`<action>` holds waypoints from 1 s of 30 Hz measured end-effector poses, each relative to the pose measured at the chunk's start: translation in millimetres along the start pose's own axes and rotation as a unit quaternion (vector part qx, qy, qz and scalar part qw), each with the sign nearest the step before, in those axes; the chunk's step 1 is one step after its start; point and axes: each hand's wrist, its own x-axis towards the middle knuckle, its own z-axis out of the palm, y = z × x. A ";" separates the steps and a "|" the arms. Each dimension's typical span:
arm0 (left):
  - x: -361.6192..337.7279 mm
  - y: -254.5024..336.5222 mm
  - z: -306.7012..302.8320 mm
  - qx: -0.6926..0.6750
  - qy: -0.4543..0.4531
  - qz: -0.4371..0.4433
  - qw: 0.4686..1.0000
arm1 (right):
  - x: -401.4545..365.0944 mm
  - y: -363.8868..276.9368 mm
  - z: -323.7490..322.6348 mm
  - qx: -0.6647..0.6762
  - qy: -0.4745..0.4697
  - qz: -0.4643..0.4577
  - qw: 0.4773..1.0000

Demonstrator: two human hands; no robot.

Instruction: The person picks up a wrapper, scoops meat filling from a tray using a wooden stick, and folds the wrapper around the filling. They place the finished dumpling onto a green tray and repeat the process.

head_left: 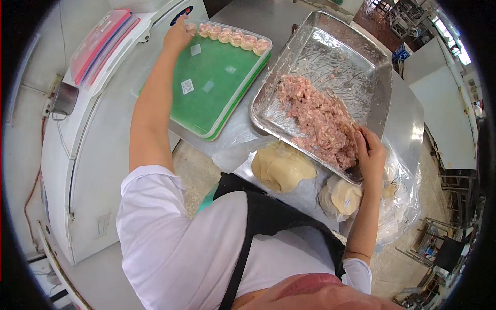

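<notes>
My left hand (179,35) reaches to the far left corner of a clear plastic tray (238,98) with a green base. Its fingers are closed around a dumpling (190,27) at the end of a row. Several more open-topped dumplings (236,38) with pink filling line the tray's far edge. My right hand (371,154) is at the near right corner of a metal pan (343,44), its fingers curled beside the minced meat (320,116). What those fingers hold, if anything, is hidden.
Near the pan's front edge lie a stack of dough wrappers (283,166) on plastic and a smaller round stack (341,198). A clear plastic bag (400,206) lies to the right. A white freezer (111,170) stands left, with a metal pot (65,98) and colored plastic lids (106,46) on it.
</notes>
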 end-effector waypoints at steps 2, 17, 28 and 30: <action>7.8 3.2 5.6 0.009 -0.027 -0.008 1.000 | 1.4 -4.5 -1.9 -0.008 -0.005 0.006 1.000; 16.3 -18.4 17.9 -0.151 -0.162 0.083 0.972 | 3.9 -4.4 4.2 -0.053 -0.039 0.031 0.997; -5.6 61.1 -72.0 0.005 0.104 0.159 0.982 | 0.4 1.3 3.2 -0.047 0.007 0.038 0.998; -57.5 140.7 -123.8 -0.081 0.160 0.233 0.956 | 1.5 -6.6 -0.5 -0.046 -0.019 0.063 0.997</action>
